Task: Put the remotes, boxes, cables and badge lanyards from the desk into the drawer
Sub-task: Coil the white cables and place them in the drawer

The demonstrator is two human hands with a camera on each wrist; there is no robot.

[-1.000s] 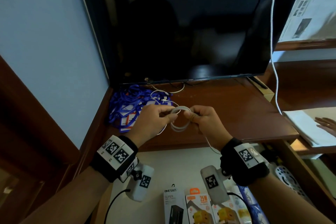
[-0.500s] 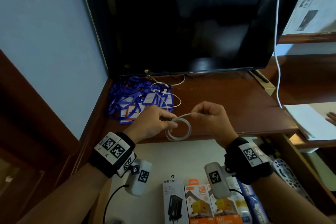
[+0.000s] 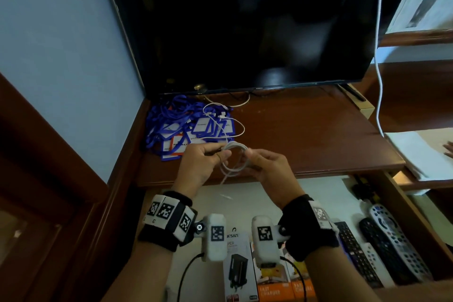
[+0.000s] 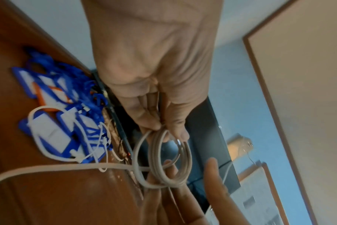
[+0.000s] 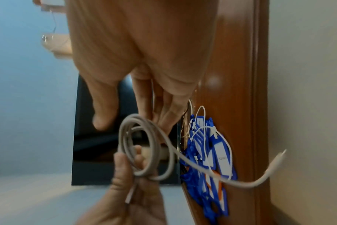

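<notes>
A white cable (image 3: 235, 157) is wound into a small coil above the desk's front edge. My left hand (image 3: 203, 162) pinches one side of the coil between thumb and fingers (image 4: 160, 129). My right hand (image 3: 264, 167) is at the other side, and the right wrist view shows its fingers (image 5: 164, 112) fairly straight behind the coil (image 5: 123, 137), thumb apart. A loose tail hangs from the coil (image 4: 158, 185) over the desk edge. Blue badge lanyards (image 3: 171, 127) lie piled at the desk's back left, with a thin white cable (image 3: 241, 127) on them.
The drawer (image 3: 245, 198) stands open below the desk (image 3: 306, 135). Charger boxes (image 3: 239, 267) lie at its front and several remotes (image 3: 392, 247) at its right. A black TV (image 3: 245, 19) fills the back. Papers (image 3: 421, 154) and another person's hand (image 3: 448, 149) are at the right.
My right hand drew the strand out to the right, then came back to the coil. The hanging tail is now shorter.
</notes>
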